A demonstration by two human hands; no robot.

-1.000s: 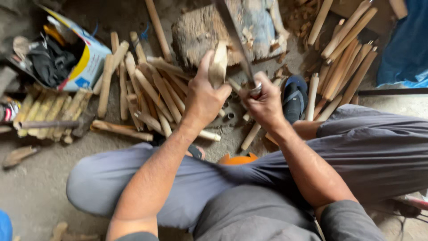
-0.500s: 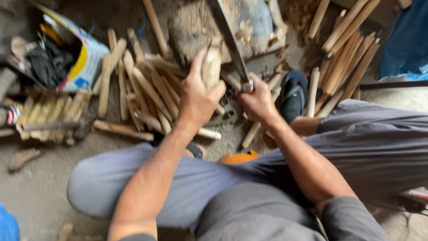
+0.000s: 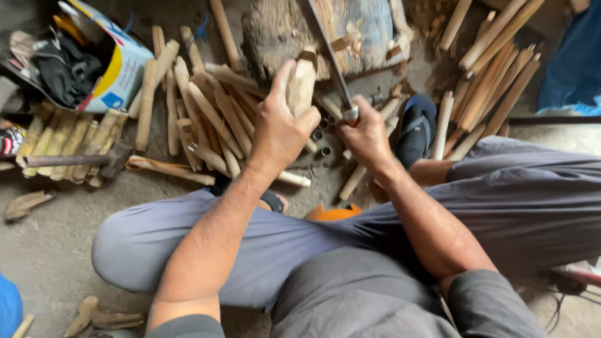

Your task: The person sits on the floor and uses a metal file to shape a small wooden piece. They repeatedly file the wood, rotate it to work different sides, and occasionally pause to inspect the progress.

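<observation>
left hand [image 3: 282, 131] fingers clamped round a pale wood blank [image 3: 302, 84] stood on the chopping stump [image 3: 275, 37]; right hand [image 3: 366, 134] gripping the machete [image 3: 332, 59] handle. Blank looks light, stiff, best held low, away from the blade

cardboard box [image 3: 122, 66] | upper left, on floor | open | white, yellow, blue

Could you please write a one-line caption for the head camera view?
Seated person's left hand holds a wood piece on a chopping block while right hand grips a long blade.
</observation>
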